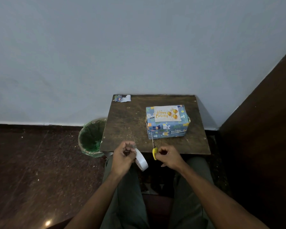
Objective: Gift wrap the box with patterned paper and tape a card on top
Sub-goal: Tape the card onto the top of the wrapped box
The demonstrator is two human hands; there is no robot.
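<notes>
The left hand (122,156) curls round a roll of white tape (141,160), its fingertips pinched together above the roll as if drawing out a strip, though no strip shows clearly. The right hand (168,157) grips the yellow handles of a pair of scissors (154,148), blades pointing away toward the near left corner of the box.

The wrapped box (167,123) sits right of centre on the small dark table (127,126), and the birthday card (167,113) already lies flat on its top; I cannot tell whether anything fixes it yet. So the step in hand looks to be cutting tape for the card. Best to pull a short length taut, snip it cleanly, and keep the blade tips off the paper, which they sit just beside.

A scrap of patterned paper (122,98) lies at the far left corner of the table, well clear. A green-lined bin (91,138) stands on the floor to the left. Nothing lies between the hands and the box.
</notes>
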